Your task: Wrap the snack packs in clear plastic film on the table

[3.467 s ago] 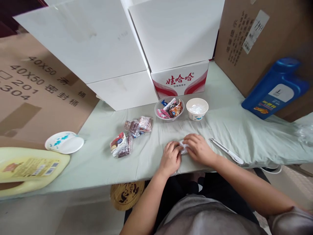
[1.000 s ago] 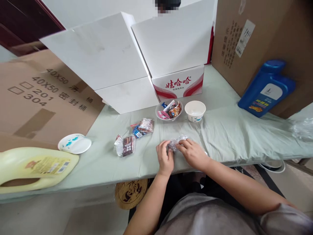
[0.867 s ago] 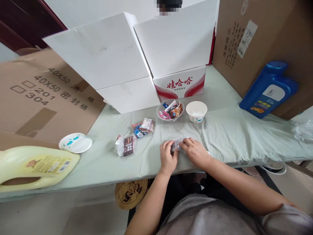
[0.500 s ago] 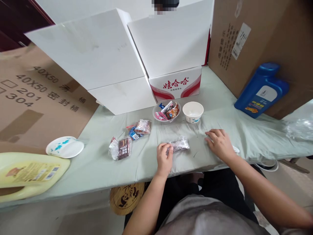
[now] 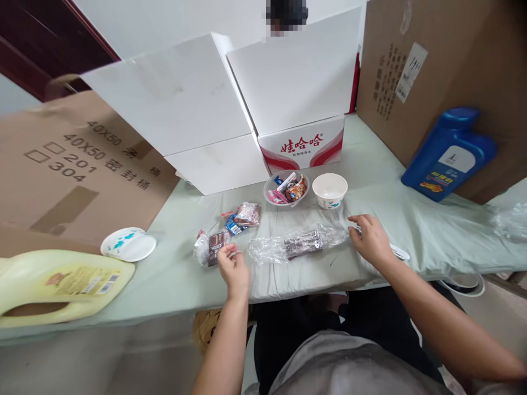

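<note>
A brown snack bar in a long clear plastic wrap lies across the pale green table cloth. My left hand is to the left of the wrap, thumb and forefinger pinched just beside a brown cocoa packet. I cannot make out what the pinch holds. My right hand rests at the wrap's right end with its fingers bent. It covers most of a white and grey pen-like tool, and what it grips is hidden.
Behind stand a clear bowl of wrapped sweets, a white paper bowl, more snack packets, white cartons and brown cartons. A blue jug leans at the right. A yellow jug and a paper plate lie left.
The wrap, bunched between both hands a second ago, now lies stretched out long. My left hand has moved left toward the cocoa packet. My right hand went right onto the tool.
</note>
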A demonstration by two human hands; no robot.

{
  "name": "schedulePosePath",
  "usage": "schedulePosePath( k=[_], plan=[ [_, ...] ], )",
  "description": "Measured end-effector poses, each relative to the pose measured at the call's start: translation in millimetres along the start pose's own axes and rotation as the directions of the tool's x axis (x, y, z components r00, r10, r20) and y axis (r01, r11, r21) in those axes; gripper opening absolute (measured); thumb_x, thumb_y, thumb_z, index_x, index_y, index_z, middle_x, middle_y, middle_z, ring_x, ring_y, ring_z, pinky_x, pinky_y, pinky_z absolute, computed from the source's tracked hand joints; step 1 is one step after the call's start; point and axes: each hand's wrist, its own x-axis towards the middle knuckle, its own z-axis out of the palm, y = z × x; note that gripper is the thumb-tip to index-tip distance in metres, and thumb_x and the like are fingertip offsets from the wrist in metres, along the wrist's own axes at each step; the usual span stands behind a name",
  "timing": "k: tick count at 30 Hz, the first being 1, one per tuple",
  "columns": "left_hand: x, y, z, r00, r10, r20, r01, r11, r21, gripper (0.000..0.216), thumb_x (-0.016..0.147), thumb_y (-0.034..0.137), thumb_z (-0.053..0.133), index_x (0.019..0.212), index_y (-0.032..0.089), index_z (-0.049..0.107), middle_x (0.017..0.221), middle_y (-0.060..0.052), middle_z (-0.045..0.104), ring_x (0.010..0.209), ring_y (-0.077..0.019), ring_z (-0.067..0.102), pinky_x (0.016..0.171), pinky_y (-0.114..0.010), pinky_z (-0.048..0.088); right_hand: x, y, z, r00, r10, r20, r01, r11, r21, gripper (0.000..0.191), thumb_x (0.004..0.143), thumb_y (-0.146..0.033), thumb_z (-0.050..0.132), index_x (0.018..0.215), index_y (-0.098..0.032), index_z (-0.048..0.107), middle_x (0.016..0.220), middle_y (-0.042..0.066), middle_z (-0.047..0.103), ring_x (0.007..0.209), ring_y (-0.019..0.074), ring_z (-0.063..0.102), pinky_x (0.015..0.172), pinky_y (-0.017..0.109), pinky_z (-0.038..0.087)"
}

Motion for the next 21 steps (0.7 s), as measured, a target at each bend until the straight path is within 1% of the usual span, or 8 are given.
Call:
schedulePosePath(
  k=[2,4,6,9,13,15,18,21],
  plan=[
    [5.5,15.9,6.1,0.969,0.213,0.128,-0.227,0.969,0.1,0.025,0.086,0.028,0.05,0.108,0.019,0.056,0.105,-0.009,0.063,0.1,-0.0209,0.059,0.087,-0.035,0.047,3.0,-7.7,-3.6,0.995,-0.089,-0.036,0.091,0.995,0.038,0.028,0.092,-0.032,0.046,0.111,-0.017,0.061,0.103,0.014,0.065,0.103,0.0295,0.058,0.09,0.045,0.047],
    [4.2,37.0,19.1,0.833,0.363,0.417,-0.457,0.877,0.151,0.033,0.089,0.031,0.049,0.118,0.018,0.054,0.109,-0.011,0.064,0.107,-0.0248,0.057,0.096,-0.043,0.043,10.5,-22.5,-0.7,0.982,-0.187,0.031,0.183,0.978,0.1,0.035,0.092,-0.038,0.049,0.119,-0.017,0.057,0.113,0.015,0.064,0.11,0.0295,0.056,0.094,0.045,0.045],
    [-2.3,56.1,32.1,0.669,0.389,0.633,-0.622,0.76,0.19,0.038,0.088,0.032,0.054,0.123,0.017,0.054,0.104,-0.011,0.066,0.107,-0.0277,0.057,0.101,-0.049,0.038,20.2,-36.2,6.5,0.951,-0.254,0.179,0.231,0.963,0.138,0.047,0.09,-0.041,0.055,0.129,-0.016,0.051,0.122,0.016,0.061,0.113,0.0294,0.056,0.094,0.045,0.045],
    [-17.4,72.3,35.9,0.55,0.393,0.737,-0.751,0.62,0.229,0.032,0.086,0.024,0.057,0.118,0.018,0.06,0.093,-0.009,0.067,0.099,-0.0267,0.058,0.104,-0.053,0.033,28.4,-45.1,12.6,0.864,-0.273,0.423,0.232,0.962,0.147,0.053,0.086,-0.032,0.061,0.134,-0.013,0.048,0.112,0.014,0.066,0.101,0.0261,0.062,0.087,0.04,0.047],
    [-44.0,74.9,0.7,0.454,0.457,0.765,-0.814,0.562,0.147,0.021,0.09,0.013,0.049,0.094,0.022,0.068,0.079,-0.005,0.063,0.091,-0.0223,0.058,0.101,-0.049,0.037,9.4,-41.8,-8.8,0.807,-0.39,0.444,0.362,0.92,0.15,0.028,0.092,-0.019,0.049,0.115,-0.017,0.063,0.094,0.009,0.068,0.092,0.023,0.06,0.082,0.036,0.042],
    [-58.2,73.5,-23.4,0.347,0.407,0.845,-0.806,0.59,0.047,0.02,0.091,0.015,0.049,0.088,0.022,0.068,0.079,-0.005,0.063,0.088,-0.0216,0.058,0.09,-0.042,0.045,-8.4,-40.6,-29.4,0.75,-0.469,0.465,0.441,0.88,0.176,0.023,0.093,-0.019,0.046,0.101,-0.019,0.068,0.089,0.009,0.067,0.09,0.0225,0.059,0.081,0.036,0.039],
    [-72.4,73.8,-45.1,0.158,0.264,0.951,-0.703,0.707,-0.079,0.01,0.089,0.026,0.057,0.091,0.024,0.067,0.078,-0.003,0.064,0.077,-0.0187,0.061,0.071,-0.033,0.051,-28.5,-44.3,-55.9,0.6,-0.521,0.608,0.459,0.846,0.271,0.017,0.092,-0.03,0.053,0.091,-0.021,0.068,0.082,0.006,0.067,0.084,0.0205,0.06,0.078,0.034,0.04],
    [-74.0,80.8,-35.8,0.181,0.229,0.956,-0.632,0.772,-0.065,0.018,0.094,0.025,0.048,0.092,0.023,0.065,0.081,-0.003,0.065,0.076,-0.0177,0.062,0.069,-0.031,0.052,-30.9,-53.6,-60.4,0.547,-0.505,0.668,0.403,0.858,0.319,0.029,0.092,-0.047,0.053,0.094,-0.021,0.067,0.083,0.004,0.067,0.079,0.0185,0.061,0.071,0.03,0.041]
  ],
)
